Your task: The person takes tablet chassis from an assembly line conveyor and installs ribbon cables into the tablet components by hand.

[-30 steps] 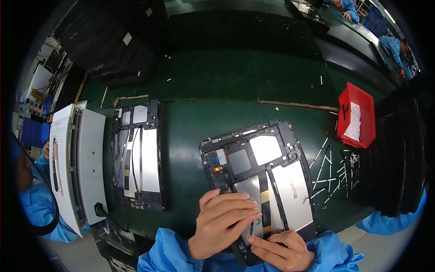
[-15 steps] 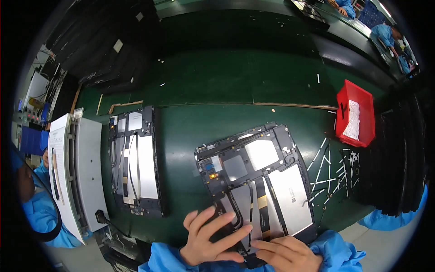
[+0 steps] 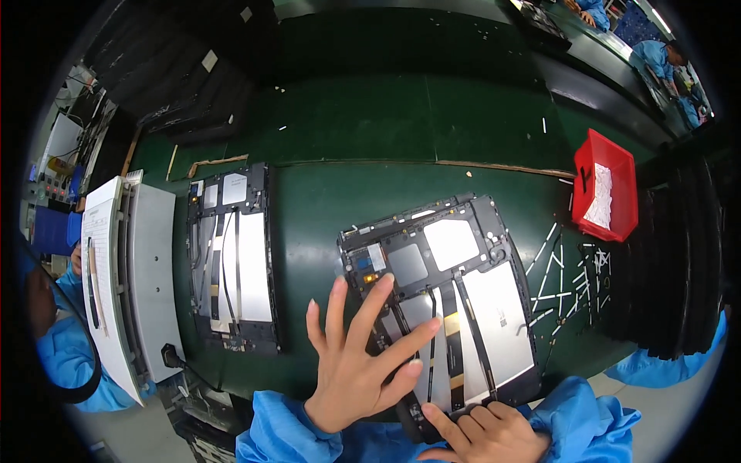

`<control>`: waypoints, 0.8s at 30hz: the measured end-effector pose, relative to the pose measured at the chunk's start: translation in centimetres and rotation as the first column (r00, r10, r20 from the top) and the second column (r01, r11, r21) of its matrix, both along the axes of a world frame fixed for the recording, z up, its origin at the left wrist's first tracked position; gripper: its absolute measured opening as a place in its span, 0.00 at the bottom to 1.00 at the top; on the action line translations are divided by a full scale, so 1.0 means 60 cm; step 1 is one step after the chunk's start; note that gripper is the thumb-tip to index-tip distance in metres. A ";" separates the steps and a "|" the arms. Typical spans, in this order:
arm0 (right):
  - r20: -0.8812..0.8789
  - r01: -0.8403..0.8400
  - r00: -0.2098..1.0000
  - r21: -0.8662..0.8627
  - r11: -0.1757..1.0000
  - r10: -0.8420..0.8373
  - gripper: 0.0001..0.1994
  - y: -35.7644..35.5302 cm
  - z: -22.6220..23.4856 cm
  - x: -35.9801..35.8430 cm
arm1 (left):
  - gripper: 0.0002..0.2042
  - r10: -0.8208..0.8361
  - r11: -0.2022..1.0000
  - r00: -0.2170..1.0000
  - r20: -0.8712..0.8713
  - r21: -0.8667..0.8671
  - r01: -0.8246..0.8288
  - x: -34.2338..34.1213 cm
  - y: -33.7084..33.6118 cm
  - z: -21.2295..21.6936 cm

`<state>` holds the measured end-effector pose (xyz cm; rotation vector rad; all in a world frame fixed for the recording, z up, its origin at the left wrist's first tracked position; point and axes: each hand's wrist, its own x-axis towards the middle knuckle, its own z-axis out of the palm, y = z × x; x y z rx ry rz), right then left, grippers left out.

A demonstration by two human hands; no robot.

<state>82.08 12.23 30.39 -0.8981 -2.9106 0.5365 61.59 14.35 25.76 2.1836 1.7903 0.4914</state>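
Note:
An opened tablet (image 3: 502, 309) lies tilted in front of me, its black frame holding silver panels and dark flat cables. Another black edge shows behind its top, perhaps a second unit beneath. My left hand (image 3: 351, 370) is open, fingers spread over the tablet's left side, with the fingertips near the small orange connector and a dark cable. At the lower edge, my right hand (image 3: 494, 432) has its index finger stretched onto the frame by a cable end and its other fingers curled. What those curled fingers hold, if anything, is hidden.
A similar opened tablet (image 3: 255, 262) lies to the left, beside a grey-white box with papers and pens (image 3: 96, 285). Right of me are a red bin (image 3: 629, 189) with white scraps and several white strips (image 3: 562, 270) on the green table (image 3: 309, 193). Black stacks flank both sides.
My left hand has moved up along the tablet, its fingers spreading wider. My right hand's fingers have curled in, with the index finger outstretched. The whole view has shifted slightly.

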 end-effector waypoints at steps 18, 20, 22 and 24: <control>-0.224 0.617 0.637 -0.425 0.662 -0.737 0.19 0.023 -0.004 0.098 | 0.37 0.531 0.841 0.137 0.836 -0.500 -0.205 0.118 -0.115 0.089; -0.287 0.613 0.571 -0.473 0.632 -0.769 0.19 0.030 0.017 0.110 | 0.31 0.450 0.870 -0.021 0.893 -0.444 -0.215 0.093 -0.086 0.101; -0.381 0.625 0.464 -0.498 0.601 -0.799 0.17 0.042 0.022 0.118 | 0.27 0.349 0.913 -0.035 0.937 -0.348 -0.213 0.041 -0.045 0.090; -0.387 0.692 0.465 -0.402 0.599 -0.796 0.17 0.055 0.011 0.133 | 0.27 0.279 0.949 0.014 0.960 -0.274 -0.156 -0.003 0.033 0.095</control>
